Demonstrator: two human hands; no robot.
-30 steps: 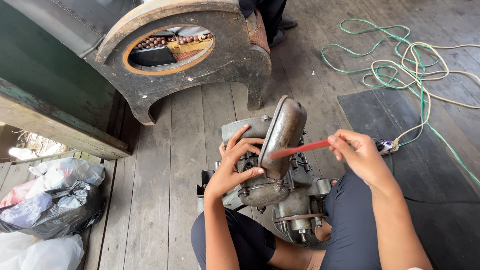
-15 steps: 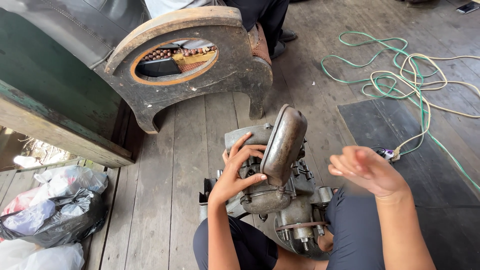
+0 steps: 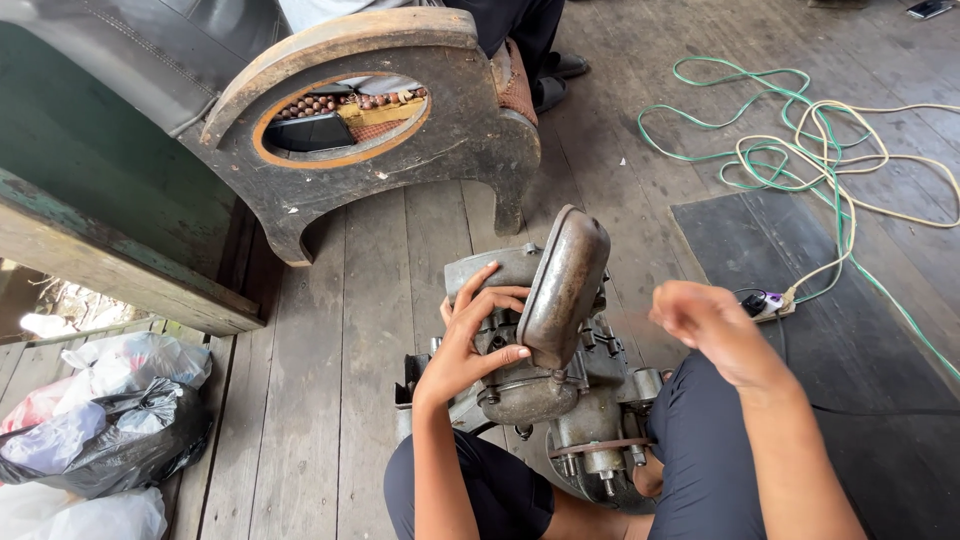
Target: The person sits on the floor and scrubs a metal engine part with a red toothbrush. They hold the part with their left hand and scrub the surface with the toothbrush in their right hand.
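A grimy metal engine (image 3: pixel 575 420) stands on the plank floor between my knees. A rounded, rust-stained cover (image 3: pixel 565 280) rises from its top. My left hand (image 3: pixel 470 345) grips the engine's left side just under that cover, with the fingers spread over the casing. To the right of the cover, my right hand (image 3: pixel 715 325) hovers apart from the engine. It is blurred by motion and its fingers are curled. No tool shows in it.
A dark wooden chair side (image 3: pixel 400 170) with an oval hole stands behind the engine. A person's shoes (image 3: pixel 560 70) are beyond it. Green and cream cables (image 3: pixel 800 150) coil at the right and reach a power strip (image 3: pixel 765 305) on a black mat (image 3: pixel 800 260). Plastic bags (image 3: pixel 100 420) lie at the left.
My right hand held a thin red tool against the cover a second ago. It has pulled back to the right and the red tool is no longer visible. My left hand stays put.
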